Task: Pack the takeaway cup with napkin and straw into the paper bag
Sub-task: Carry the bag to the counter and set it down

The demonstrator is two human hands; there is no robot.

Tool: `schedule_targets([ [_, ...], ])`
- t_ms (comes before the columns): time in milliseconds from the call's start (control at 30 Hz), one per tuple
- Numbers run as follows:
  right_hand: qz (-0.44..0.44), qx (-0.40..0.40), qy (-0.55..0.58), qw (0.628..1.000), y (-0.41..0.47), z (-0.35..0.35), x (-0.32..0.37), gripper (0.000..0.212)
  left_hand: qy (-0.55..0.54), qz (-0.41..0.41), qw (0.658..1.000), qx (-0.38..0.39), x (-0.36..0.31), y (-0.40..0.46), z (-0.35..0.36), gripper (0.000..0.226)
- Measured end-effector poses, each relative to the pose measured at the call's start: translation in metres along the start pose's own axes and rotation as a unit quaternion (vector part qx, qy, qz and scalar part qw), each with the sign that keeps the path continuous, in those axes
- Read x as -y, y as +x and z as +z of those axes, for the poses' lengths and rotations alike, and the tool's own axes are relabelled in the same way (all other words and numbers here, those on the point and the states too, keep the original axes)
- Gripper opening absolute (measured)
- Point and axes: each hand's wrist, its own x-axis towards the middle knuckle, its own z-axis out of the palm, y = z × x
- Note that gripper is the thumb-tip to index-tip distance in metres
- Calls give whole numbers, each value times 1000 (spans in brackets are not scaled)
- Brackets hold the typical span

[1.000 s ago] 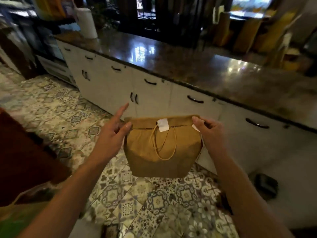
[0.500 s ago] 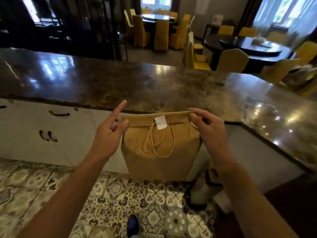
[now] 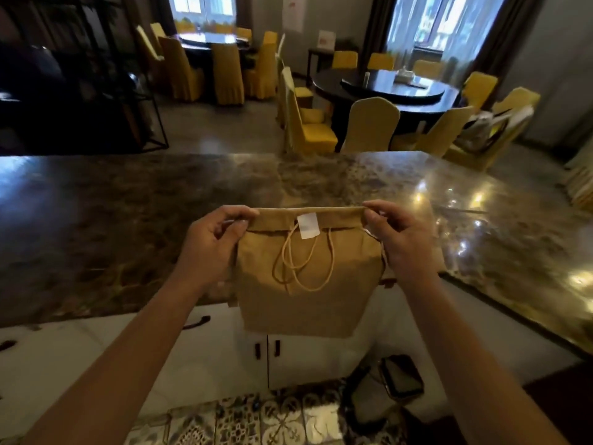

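The bag is up in the air in front of you, over the near edge of the dark marble table, not resting on it. Its top is folded down and stuck with a white sticker, and the twine handles dangle loose on the front. Your left hand is pinching the left end of the fold, your right hand is pinching the right end. Can't see the cup, napkin or straw from here. White cabinets sit under the table, patterned floor tiles below. Yellow chairs are further back.
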Motion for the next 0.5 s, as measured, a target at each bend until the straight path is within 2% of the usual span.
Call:
schedule_targets([
  [233, 19, 12, 8, 1000, 78, 1, -53, 18, 21, -4, 1000, 6, 24, 78, 33, 23],
  [500, -5, 62, -9, 998, 187, -15, -108, 16, 23, -27, 999, -36, 37, 163, 87, 23],
])
